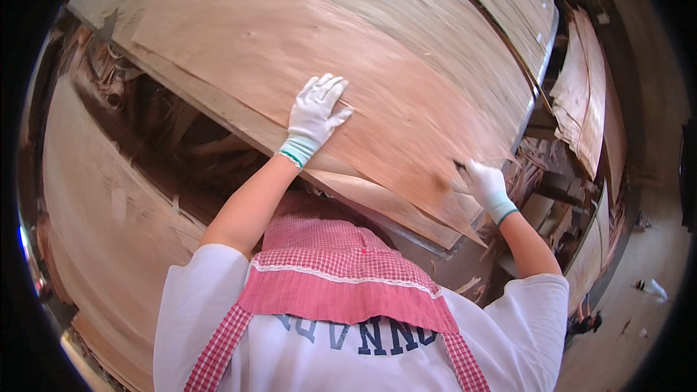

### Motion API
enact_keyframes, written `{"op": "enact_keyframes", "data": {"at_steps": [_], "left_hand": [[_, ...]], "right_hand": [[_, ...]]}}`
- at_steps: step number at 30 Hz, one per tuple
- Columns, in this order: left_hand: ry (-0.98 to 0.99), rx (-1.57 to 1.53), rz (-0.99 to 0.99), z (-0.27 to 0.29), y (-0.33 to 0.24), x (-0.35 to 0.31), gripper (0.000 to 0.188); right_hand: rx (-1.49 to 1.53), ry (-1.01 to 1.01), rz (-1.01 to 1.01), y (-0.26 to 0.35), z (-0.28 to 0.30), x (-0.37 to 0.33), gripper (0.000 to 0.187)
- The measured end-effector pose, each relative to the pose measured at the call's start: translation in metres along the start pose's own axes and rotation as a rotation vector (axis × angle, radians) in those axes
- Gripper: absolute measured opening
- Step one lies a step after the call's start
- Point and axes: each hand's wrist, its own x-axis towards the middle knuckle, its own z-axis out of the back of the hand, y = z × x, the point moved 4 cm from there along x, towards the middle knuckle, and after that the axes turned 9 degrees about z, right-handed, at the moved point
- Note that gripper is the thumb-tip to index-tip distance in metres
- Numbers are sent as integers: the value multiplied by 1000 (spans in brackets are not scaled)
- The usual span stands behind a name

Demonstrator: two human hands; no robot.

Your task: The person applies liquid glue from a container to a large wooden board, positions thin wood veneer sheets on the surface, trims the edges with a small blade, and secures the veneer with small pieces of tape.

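A thin reddish-brown veneer sheet [247, 36] lies slantwise over paler wood sheets [450, 36]. My left hand [317, 110], in a white glove with a green-edged cuff, rests flat on the reddish sheet near its front edge, fingers stretched out and thumb spread. At the sheet's right end is my right hand [483, 183], gloved the same way. Its fingers are closed round a small dark tool [459, 164]; only a short bit of it shows, and its kind is unclear. Near this hand, the sheet's end narrows to a ragged point.
Torn veneer scraps [210, 149] fill the gap below the front edge. A large pale wood sheet [94, 189] stands at the left. More veneer pieces [581, 94] hang at the far right, above the floor [617, 341] with scattered bits. A narrow dark gap [494, 18] crosses the pale surface.
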Motion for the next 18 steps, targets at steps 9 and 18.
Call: {"op": "enact_keyframes", "data": {"at_steps": [9,18], "left_hand": [[35,-305,143,1,13,-1,88],[64,44,-23,0,3,3,60]], "right_hand": [[-58,-173,293,127,22,209,18],[-171,-168,353,138,27,218,18]]}}
